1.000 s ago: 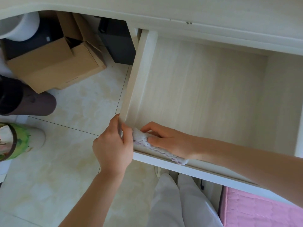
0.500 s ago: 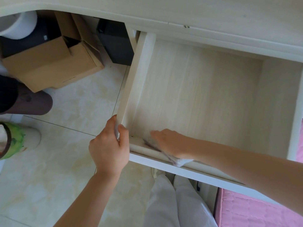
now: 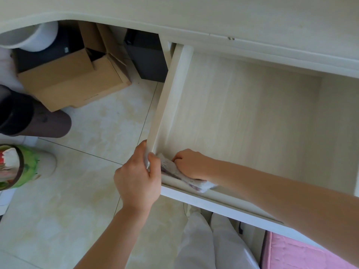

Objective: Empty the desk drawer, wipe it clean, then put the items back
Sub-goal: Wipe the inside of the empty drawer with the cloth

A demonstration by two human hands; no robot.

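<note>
A: Where is the cloth (image 3: 175, 170), and who has it?

B: In the near-left corner of the drawer (image 3: 242, 113), on the floor against the front wall. Right hand (image 3: 191, 165) presses on it, fingers curled over the wad; that grip is clamped on the cloth. Forearm enters from the right, slanting across the front rail.

A: Left hand (image 3: 138, 179)?

B: Wrapped round the drawer's front-left corner, thumb inside, fingers outside. Bracing, I judge.

A: Which way next?

B: Unwiped floor lies away from the cloth, toward the back and right. Drawer's long axis runs front to back. Judgement: right hand pushes along it. No items inside.
</note>
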